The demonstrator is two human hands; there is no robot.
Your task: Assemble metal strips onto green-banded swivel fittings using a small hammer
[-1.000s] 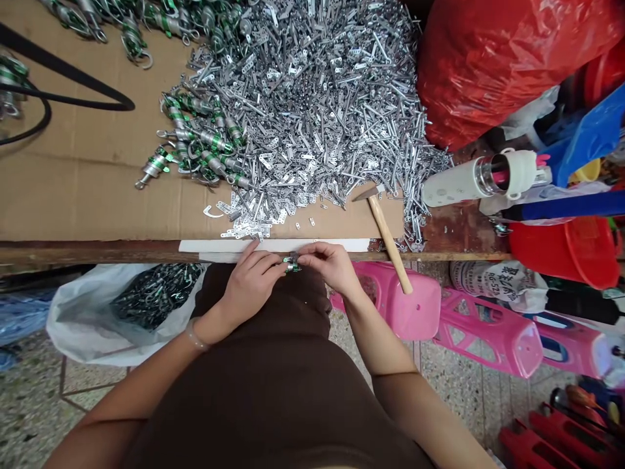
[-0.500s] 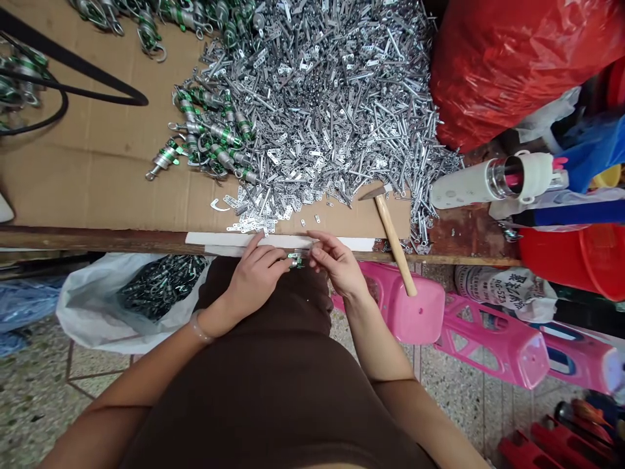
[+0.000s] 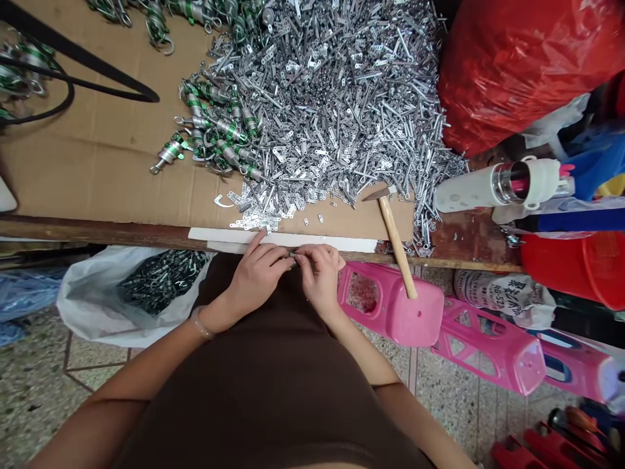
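At the table's front edge, my left hand (image 3: 258,268) is closed on a small green-and-silver metal fitting (image 3: 293,259), mostly covered by fingers. My right hand (image 3: 319,277) meets it from the other side, thumb and fingertips pinched together at the same fitting. Whether a smaller part sits between the right fingertips is hidden. Just beyond my left forefinger lie flat silver plates with holes (image 3: 258,218) and a loose white hook-shaped piece (image 3: 223,202). Finished-looking green-banded metal fittings (image 3: 227,130) are heaped on the cardboard further back.
A big pile of silver links and pins (image 3: 336,98) covers the table's middle. A wooden-handled hammer (image 3: 398,247) overhangs the edge. To the right are a white bottle (image 3: 463,190), red bag (image 3: 527,65) and pink stools (image 3: 417,319). A white sack (image 3: 83,303) of dark parts stands at left.
My right hand has moved left and closed in on the fitting, up against my left fingertips. My left hand keeps its hold. The view has shifted slightly.
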